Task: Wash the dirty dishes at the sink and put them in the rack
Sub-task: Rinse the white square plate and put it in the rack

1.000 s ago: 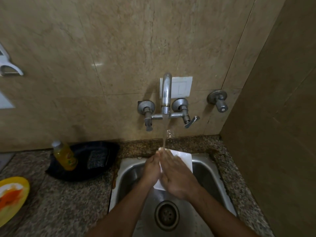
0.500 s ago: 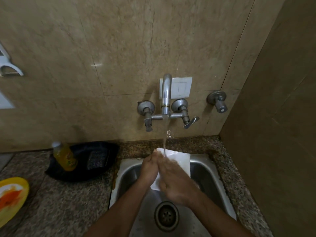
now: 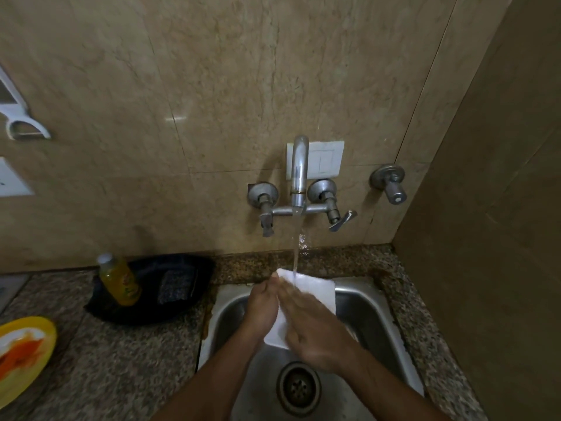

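Both hands hold a white plate (image 3: pixel 315 291) under the tap (image 3: pixel 299 174): left hand (image 3: pixel 262 305) seemingly gripping its nine-o'clock edge, right hand (image 3: pixel 315 332) flat across it.

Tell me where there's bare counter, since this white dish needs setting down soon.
Bare granite counter lies between the yellow plate, the black tray and the sink; also a narrow strip right of the sink. The sink itself is crowded: both hands and the white dish.
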### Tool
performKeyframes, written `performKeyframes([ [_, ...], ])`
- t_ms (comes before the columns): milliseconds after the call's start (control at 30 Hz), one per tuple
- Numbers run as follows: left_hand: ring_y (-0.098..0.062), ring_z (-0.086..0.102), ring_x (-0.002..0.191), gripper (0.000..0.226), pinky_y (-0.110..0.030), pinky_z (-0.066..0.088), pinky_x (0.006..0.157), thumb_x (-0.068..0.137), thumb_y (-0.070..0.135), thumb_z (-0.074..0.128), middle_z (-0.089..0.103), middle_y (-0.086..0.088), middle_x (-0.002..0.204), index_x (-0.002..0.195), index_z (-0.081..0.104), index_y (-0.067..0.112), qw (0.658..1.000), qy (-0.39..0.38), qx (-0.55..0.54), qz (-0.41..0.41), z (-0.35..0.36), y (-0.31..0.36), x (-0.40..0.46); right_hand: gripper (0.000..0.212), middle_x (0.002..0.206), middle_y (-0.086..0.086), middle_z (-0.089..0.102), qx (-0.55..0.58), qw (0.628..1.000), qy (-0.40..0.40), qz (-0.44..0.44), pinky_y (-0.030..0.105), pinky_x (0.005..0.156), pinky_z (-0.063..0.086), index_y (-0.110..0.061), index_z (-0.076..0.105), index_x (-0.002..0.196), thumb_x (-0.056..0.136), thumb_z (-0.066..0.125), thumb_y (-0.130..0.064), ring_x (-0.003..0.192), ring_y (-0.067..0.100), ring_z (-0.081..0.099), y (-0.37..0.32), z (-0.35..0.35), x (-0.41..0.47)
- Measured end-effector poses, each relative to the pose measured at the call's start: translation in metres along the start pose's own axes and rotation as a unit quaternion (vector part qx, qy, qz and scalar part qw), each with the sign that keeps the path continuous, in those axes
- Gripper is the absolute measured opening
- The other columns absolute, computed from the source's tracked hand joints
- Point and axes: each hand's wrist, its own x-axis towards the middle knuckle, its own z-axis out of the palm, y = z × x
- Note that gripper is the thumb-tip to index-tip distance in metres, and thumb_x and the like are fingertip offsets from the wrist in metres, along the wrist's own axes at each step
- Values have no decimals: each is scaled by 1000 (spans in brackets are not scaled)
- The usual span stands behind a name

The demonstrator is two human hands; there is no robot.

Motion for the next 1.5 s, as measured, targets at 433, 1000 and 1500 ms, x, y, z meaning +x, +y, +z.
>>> performKeyframes([
  [433, -27, 67, 88, 42, -42, 52, 86, 103, 34, 41, 72, -13, 92, 93, 70, 5, 996, 43, 76, 34, -9, -1, 1, 67, 157, -13, -23, -27, 1000, -3, 8, 24, 120, -9, -24, -10, 156, 100, 21, -43, 146, 2, -19, -8, 3, -6],
  [1000, -19, 60, 74, 40, -27, 43, 62, 104, 32, 39, 68, -7, 82, 87, 67, 8, 987, 103, 105, 60, -18, 3, 3, 71, 162, 0, -18, -71, 996, 32, 33, 33, 124, -2, -16, -8, 157, 101, 28, -40, 151, 14, -10, -2, 14, 3],
  [1500, -16, 53, 63, 43, -26, 34, 52, 104, 30, 40, 59, -2, 66, 71, 59, 9, 976, 132, 139, 98, -25, 3, -3, 74, 165, 12, -8, -97, 991, 34, 82, 31, 116, -10, -9, -4, 157, 99, 24, -45, 152, 23, -4, -2, 22, 6],
])
